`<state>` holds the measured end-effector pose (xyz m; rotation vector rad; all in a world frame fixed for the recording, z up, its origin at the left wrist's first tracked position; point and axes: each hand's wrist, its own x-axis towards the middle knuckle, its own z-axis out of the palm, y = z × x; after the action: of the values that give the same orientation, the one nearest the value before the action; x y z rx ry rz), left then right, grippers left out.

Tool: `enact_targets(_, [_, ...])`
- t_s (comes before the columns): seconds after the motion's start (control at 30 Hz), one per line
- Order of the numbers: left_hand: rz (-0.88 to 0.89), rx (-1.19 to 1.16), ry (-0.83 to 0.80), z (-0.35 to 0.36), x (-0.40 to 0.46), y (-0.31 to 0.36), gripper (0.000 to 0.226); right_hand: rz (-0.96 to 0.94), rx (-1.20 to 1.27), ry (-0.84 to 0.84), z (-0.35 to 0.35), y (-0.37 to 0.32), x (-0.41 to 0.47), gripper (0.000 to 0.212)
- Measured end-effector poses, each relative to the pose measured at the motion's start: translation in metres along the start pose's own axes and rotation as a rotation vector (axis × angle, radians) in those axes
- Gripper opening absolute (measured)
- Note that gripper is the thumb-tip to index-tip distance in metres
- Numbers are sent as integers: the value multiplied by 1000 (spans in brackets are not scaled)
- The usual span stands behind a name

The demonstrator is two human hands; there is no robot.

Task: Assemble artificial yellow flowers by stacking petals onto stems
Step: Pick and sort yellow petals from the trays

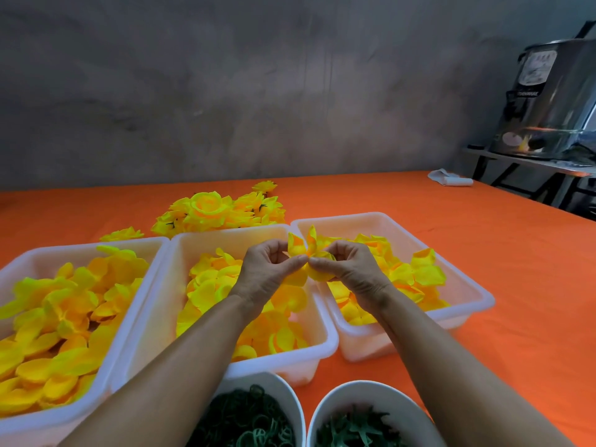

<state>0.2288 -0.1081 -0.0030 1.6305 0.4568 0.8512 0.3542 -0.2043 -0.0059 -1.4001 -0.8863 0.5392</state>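
Note:
Both hands meet above the gap between the middle tray (206, 240) and the right tray (477, 295). My left hand (271, 269) and my right hand (348, 269) pinch a small yellow-orange petal piece (301, 246) between thumbs and fingertips; its petals stick up behind the fingers. Any stem inside it is hidden. All three white trays, including the left tray (106, 382), hold loose yellow petals. A pile of finished yellow flowers (219, 211) lies on the orange table behind the trays.
Two white bowls sit at the near edge: the left bowl (287, 395) holds green rings, the right bowl (325, 411) holds green star-shaped pieces. A single flower (122, 234) lies far left. A white roll (450, 179) and a metal urn (548, 101) on a stand are at the far right.

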Motion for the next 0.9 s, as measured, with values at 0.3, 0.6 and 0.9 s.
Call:
enact_targets(0.3, [13,-66,96,-1,3,5,3,31,63,-23,0,1,1,12])
enact_targets(0.6, [68,104,282,-3,5,4,29,-264,12,319,0,-4,3,10])
enact_targets(0.9, [-140,21,124,-1,0,7,4,-438,-579,112,16,1,-8,16])
